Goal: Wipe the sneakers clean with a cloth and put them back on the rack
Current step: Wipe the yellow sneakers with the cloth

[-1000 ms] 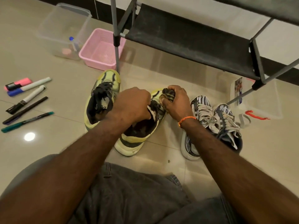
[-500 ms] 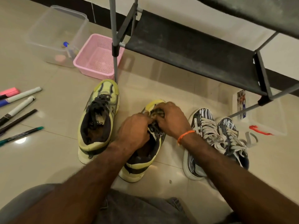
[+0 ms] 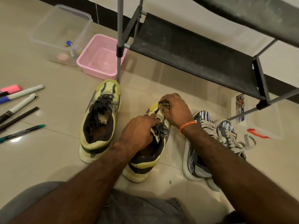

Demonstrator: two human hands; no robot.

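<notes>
Fingers of the left hand [image 3: 137, 135] curl round the laces of the yellow sneaker [image 3: 145, 159] on the floor [image 3: 48, 159]; the right hand [image 3: 175, 110] pinches a cloth [image 3: 164, 104] against its toe. Its mate [image 3: 100, 120] stands beside, the rack [image 3: 194, 50] beyond.

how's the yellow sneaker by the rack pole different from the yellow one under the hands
The yellow sneaker by the pole stands untouched; the yellow sneaker under the hands is held at its laces by the left hand while the right hand presses a cloth on its toe. The first points straight ahead; the second angles right. Both sit on the floor.
</notes>
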